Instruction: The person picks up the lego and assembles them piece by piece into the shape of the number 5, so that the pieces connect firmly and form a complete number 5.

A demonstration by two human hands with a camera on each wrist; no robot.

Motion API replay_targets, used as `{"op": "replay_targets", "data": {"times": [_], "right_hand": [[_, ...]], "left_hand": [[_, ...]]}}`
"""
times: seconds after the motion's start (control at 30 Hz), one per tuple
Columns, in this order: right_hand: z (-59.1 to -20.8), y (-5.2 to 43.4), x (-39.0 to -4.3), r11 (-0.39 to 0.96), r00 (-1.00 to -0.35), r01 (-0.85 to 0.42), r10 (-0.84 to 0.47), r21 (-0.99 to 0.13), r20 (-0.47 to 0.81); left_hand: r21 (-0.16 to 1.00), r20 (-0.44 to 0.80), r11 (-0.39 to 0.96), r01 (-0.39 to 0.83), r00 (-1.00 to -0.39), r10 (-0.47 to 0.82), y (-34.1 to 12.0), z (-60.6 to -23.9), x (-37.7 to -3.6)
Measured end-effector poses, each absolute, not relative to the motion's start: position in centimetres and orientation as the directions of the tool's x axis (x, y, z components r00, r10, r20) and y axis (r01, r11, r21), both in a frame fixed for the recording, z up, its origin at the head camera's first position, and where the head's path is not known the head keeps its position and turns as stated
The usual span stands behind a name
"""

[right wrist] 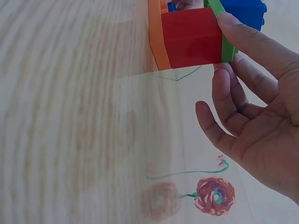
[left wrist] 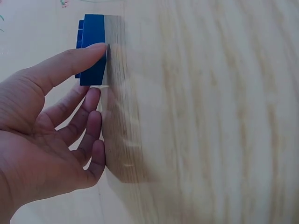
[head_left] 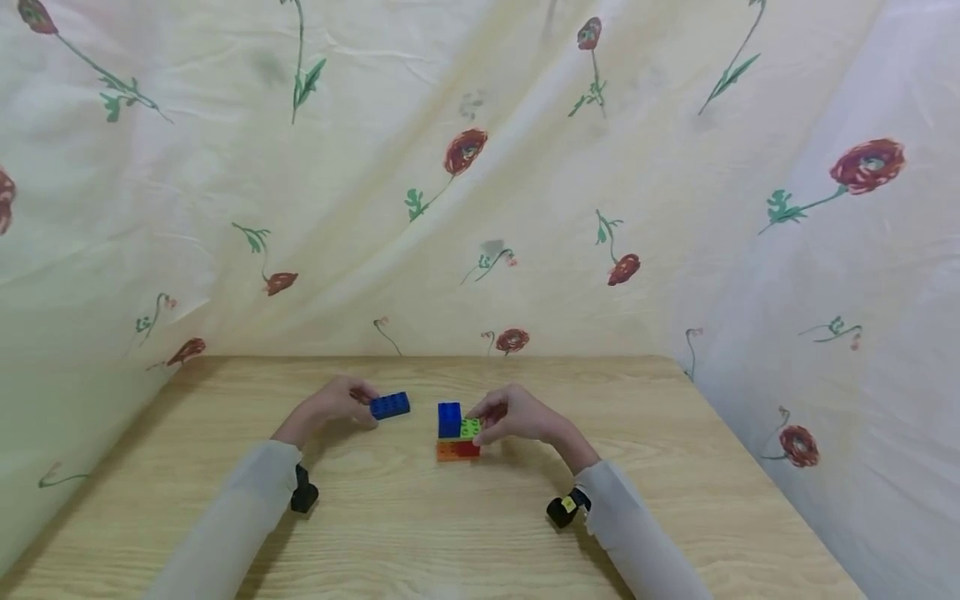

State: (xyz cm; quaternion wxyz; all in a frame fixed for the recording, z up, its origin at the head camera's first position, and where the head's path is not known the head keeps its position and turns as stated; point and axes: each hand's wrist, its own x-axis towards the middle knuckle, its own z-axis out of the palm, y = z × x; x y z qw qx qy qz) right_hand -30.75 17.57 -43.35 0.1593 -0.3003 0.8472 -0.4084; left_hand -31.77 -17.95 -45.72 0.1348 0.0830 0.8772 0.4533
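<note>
My left hand [head_left: 336, 402] holds a blue toy brick [head_left: 391, 406] by one end, low over the table. In the left wrist view the thumb lies across that brick [left wrist: 93, 58], its studs facing away from the tabletop; the other fingers curl below. To the right stands a small stack: an orange brick [right wrist: 155, 39] at the bottom, a red brick [right wrist: 194, 39] on it, a thin green brick [head_left: 470, 428] above the red, and another blue brick [head_left: 449, 419] on the left. My right hand [head_left: 521, 414] pinches the green brick at the stack's right side.
The wooden table [head_left: 420, 533] reaches back to a flowered curtain [head_left: 360, 208], which also hangs along both sides. A black wrist camera [head_left: 303, 493] sits at the left cuff and another black camera [head_left: 562, 510] at the right one.
</note>
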Motion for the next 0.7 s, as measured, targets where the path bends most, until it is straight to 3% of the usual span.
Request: {"op": "replay_targets", "data": {"times": [0.7], "right_hand": [[-43.64,17.55,-31.03,0.482,-0.763,-0.392,-0.647,-0.784,-0.015]], "left_hand": [[0.818,-0.161,0.574,-0.012,-0.964,0.210,-17.69,-45.74,-31.61]]}}
